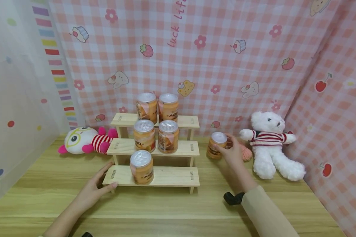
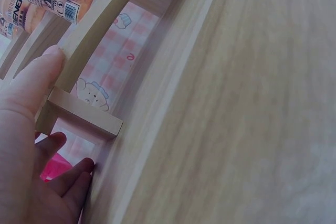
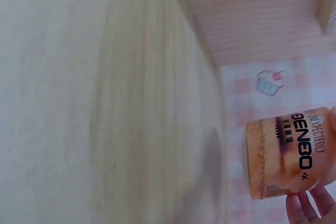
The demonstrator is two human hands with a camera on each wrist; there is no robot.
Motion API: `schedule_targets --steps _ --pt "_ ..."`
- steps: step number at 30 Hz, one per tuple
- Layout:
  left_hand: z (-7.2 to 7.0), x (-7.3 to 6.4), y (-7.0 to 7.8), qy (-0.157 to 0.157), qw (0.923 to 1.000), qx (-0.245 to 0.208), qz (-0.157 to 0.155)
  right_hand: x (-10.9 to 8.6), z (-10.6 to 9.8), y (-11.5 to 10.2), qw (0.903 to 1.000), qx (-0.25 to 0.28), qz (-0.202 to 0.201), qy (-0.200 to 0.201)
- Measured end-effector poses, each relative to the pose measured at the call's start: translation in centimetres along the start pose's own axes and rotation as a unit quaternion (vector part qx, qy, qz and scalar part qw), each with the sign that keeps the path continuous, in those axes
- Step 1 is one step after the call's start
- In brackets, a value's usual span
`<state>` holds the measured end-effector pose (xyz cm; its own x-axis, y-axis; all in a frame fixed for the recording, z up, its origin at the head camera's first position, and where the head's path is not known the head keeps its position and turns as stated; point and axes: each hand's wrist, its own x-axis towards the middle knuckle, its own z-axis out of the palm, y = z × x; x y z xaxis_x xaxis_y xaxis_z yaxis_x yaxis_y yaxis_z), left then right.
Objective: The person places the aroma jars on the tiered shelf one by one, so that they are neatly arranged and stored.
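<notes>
My right hand (image 1: 232,151) grips an orange printed can (image 1: 216,145) with a silver lid, to the right of the three-tier wooden stand (image 1: 175,175). In the right wrist view that can (image 3: 286,153) shows its dark lettering, with fingertips (image 3: 299,211) along its side. At the stand's lower left end, my left hand (image 1: 92,189) holds the bottom step, thumb at the front and fingers round the side. The left wrist view has the thumb (image 2: 39,77) against the plank edge. One can (image 1: 142,168) stands on the bottom step, two on the middle, two on top.
A striped plush toy (image 1: 86,141) lies left of the stand. On the right sits a white teddy bear (image 1: 268,144) in a striped sweater, with a pink yarn-like item (image 1: 247,153) beside it. Checkered cloth (image 1: 213,59) hangs behind the wooden table (image 1: 166,217).
</notes>
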<state>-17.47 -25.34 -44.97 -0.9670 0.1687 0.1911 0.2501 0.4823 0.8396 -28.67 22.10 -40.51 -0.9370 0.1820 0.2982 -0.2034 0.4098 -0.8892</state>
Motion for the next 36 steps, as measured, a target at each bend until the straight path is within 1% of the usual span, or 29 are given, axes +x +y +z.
schedule_targets --steps 5,10,13,17,19,23,25,27,33,36 --pt "0.0 0.0 0.1 0.002 1.0 0.002 -0.003 -0.9 -1.0 -1.1 0.9998 -0.001 -0.02 -0.001" --pt "0.1 0.0 0.1 0.001 1.0 -0.005 0.0 -2.3 -1.8 -2.4 0.9994 -0.004 -0.034 0.0" --pt "0.1 0.0 0.0 0.0 1.0 -0.008 0.0 -3.2 -2.3 -3.1 0.9982 -0.016 -0.058 0.005" --pt "0.0 0.0 -0.1 0.001 1.0 -0.006 -0.002 -4.3 -2.7 -3.9 0.9937 -0.035 -0.105 0.019" --pt "0.0 0.0 -0.1 0.0 1.0 -0.005 -0.001 -4.9 -2.9 -4.3 0.9917 -0.024 -0.125 0.017" --pt "0.0 0.0 -0.1 -0.002 1.0 -0.007 0.003 -6.0 -3.1 -5.2 0.9872 0.013 -0.159 -0.004" --pt "0.0 0.0 -0.1 -0.001 1.0 -0.007 0.004 -6.6 -3.0 -5.8 0.9849 0.021 -0.171 -0.014" --pt "0.0 0.0 0.0 0.001 1.0 -0.004 0.002 -7.2 -2.9 -6.5 0.9845 0.027 -0.171 -0.027" --pt "-0.1 0.1 0.0 0.001 1.0 0.001 0.002 -8.8 -2.0 -8.1 0.9872 0.052 -0.135 -0.066" --pt "0.0 0.1 -0.1 0.0 1.0 0.001 0.001 -9.4 -1.4 -8.6 0.9858 0.061 -0.135 -0.078"
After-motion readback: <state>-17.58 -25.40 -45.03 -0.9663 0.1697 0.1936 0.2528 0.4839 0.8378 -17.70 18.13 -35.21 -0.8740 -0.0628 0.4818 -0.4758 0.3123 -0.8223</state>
